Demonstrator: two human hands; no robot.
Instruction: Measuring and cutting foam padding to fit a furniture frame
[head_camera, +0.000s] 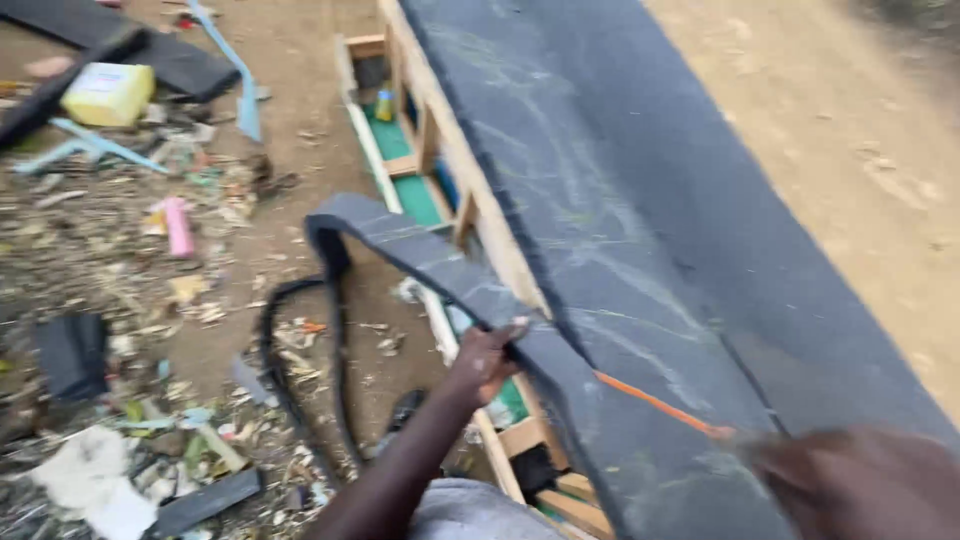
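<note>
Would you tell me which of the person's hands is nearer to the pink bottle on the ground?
Left. The left hand grips the dark strip, right of the pink bottle; the right hand is farther right.

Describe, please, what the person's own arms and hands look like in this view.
Both arms are bare, with no sleeves, gloves, watch or rings visible. The left hand and its forearm show plainly, slim and uncovered up to the bottom edge. The right hand is a motion-blurred shape at the lower right corner, so finer detail cannot be told. Grey cloth shows below, at the person's body.
</note>
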